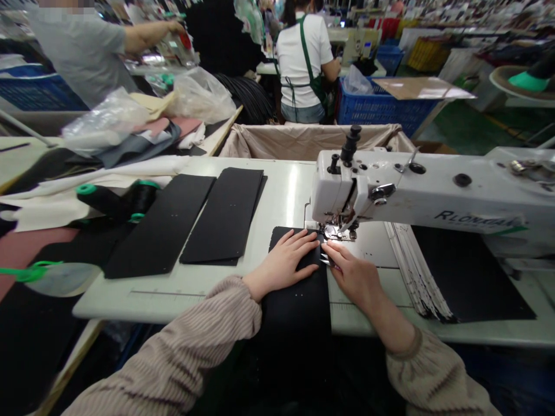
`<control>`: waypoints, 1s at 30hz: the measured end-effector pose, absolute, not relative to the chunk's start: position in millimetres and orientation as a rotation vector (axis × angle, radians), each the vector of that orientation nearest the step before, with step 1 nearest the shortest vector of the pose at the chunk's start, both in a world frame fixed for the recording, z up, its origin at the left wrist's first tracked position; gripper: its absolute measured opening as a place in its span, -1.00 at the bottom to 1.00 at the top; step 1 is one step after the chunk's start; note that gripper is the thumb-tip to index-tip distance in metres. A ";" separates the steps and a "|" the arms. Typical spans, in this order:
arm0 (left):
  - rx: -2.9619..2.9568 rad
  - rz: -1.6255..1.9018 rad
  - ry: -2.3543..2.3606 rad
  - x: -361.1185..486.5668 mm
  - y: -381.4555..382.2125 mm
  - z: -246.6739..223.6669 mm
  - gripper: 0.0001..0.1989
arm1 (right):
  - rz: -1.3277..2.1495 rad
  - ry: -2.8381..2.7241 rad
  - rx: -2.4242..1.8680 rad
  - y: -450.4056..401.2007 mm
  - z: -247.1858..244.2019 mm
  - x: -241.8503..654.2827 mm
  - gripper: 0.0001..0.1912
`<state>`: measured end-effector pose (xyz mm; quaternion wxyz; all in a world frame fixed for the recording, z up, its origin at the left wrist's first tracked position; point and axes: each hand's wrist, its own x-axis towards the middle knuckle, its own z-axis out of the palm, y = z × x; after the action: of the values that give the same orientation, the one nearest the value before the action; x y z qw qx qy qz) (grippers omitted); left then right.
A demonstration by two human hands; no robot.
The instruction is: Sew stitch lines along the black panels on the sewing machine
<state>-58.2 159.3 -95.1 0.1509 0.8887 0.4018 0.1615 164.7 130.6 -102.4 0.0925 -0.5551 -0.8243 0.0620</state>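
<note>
My left hand [288, 257] lies flat with fingers spread on a long black panel [299, 323], which hangs over the table's front edge. The panel's far end reaches the presser foot [340, 232] of a white sewing machine [411, 185]. My right hand [353, 271] is closed around small thread snips [325, 260], whose metal tips point left at the panel's right edge. Its fingertips rest close to the presser foot. Most of the snips is hidden in the palm.
Two piles of black panels [162, 225] [223, 214] lie on the left. A stack of black panels with pale edges [468, 277] sits under the machine arm. Black thread cones [104, 201] stand by fabric scraps. Behind is a cloth-lined bin [286, 141]; two people [303, 63] [82, 52] work beyond.
</note>
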 end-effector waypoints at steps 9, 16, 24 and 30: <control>2.610 0.514 1.060 -61.0 158.7 -93.5 -0.66 | 0.174 -2.453 -1.663 131.4 -101.3 164.0 -0.48; 2.637 0.521 1.052 -62.3 157.0 -93.0 -0.70 | 0.140 -2.449 -1.675 132.0 -105.3 164.3 -0.48; 2.644 0.525 1.057 -61.6 158.2 -94.1 -0.70 | 0.139 -2.453 -1.682 131.9 -104.6 164.3 -0.46; 2.639 0.547 1.062 -62.6 158.1 -95.4 -0.69 | 0.142 -2.442 -1.682 132.0 -106.7 164.8 -0.46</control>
<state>-62.6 158.1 -95.4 0.1220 0.9043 0.3638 0.1873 164.8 132.0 -106.7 0.0863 -0.5643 -0.8196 0.0476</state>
